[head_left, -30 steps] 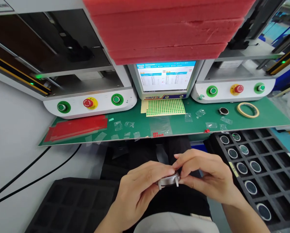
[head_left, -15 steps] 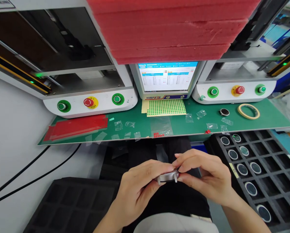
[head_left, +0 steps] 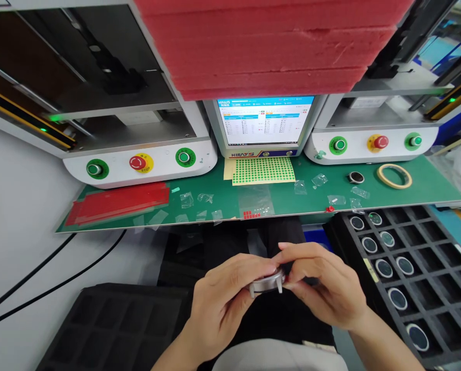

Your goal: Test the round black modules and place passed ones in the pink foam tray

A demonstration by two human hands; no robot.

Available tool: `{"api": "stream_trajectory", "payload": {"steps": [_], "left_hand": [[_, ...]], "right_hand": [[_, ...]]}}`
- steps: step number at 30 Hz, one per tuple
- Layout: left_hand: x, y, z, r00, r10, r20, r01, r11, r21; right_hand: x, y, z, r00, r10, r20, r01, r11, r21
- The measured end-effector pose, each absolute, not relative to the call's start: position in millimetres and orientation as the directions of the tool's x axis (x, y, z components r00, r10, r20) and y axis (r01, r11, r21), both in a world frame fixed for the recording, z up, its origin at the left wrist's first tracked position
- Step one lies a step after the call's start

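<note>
Over my lap I hold a round silver watch case (head_left: 266, 284) between both hands. My left hand (head_left: 224, 304) grips its left side with curled fingers. My right hand (head_left: 325, 286) pinches its right upper edge, the fingertips pressed on its top face. Only the metal rim and two lugs show; the face is hidden by my fingers.
A black grid tray (head_left: 408, 268) at right holds several round watch cases. A second black tray (head_left: 114, 324) lies at lower left. On the green bench mat (head_left: 431, 188) lie red sheets (head_left: 118, 203), a green dot sticker sheet (head_left: 263, 170), a tape roll (head_left: 394, 175), one watch case (head_left: 355, 177) and film scraps. Behind stand two button machines and a screen (head_left: 267, 121).
My hands and the watch case stay almost in place; the right fingers have shifted slightly over the case's top. The view has drifted a little.
</note>
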State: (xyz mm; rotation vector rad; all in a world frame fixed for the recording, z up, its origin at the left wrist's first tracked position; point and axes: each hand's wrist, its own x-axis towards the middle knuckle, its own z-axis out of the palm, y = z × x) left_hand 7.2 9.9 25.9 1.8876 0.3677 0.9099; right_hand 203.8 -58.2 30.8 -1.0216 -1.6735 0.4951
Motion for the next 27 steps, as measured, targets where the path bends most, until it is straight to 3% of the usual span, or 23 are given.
{"api": "stream_trajectory", "payload": {"steps": [5, 13, 18, 21, 23, 25, 27], "left_hand": [[10.0, 10.7, 27.5, 0.661, 0.571, 0.486, -0.154, -0.531, 0.833], [10.3, 9.7, 22.8, 0.631, 0.598, 0.494, -0.135, -0.542, 0.829], [14.7, 4.5, 26.0, 0.594, 0.618, 0.515, -0.079, -0.592, 0.802], [17.6, 3.5, 30.4, 0.527, 0.699, 0.483, 0.069, -0.601, 0.796], [19.5, 6.0, 31.2, 0.343, 0.824, 0.451, 0.226, -0.538, 0.812], [21.6, 10.6, 29.1, 0.123, 0.898, 0.423, 0.336, -0.439, 0.833], [23.9, 15.3, 25.2, 0.046, 0.908, 0.417, 0.379, -0.403, 0.833]], "right_hand": [[190.7, -57.1, 21.0, 0.169, 0.767, 0.619, 0.229, 0.58, -0.782], [189.9, -57.5, 32.7, 0.189, 0.686, 0.702, 0.462, 0.569, -0.68], [192.0, -58.3, 32.3, 0.075, 0.607, 0.791, 0.701, 0.532, -0.474], [187.8, -61.8, 32.3, 0.082, 0.559, 0.825, 0.778, 0.483, -0.403], [181.8, -65.3, 32.5, 0.096, 0.588, 0.803, 0.737, 0.5, -0.454], [173.5, -67.9, 31.8, 0.116, 0.698, 0.707, 0.575, 0.533, -0.621], [163.9, -68.2, 29.4, 0.099, 0.837, 0.538, 0.335, 0.481, -0.81]]}}
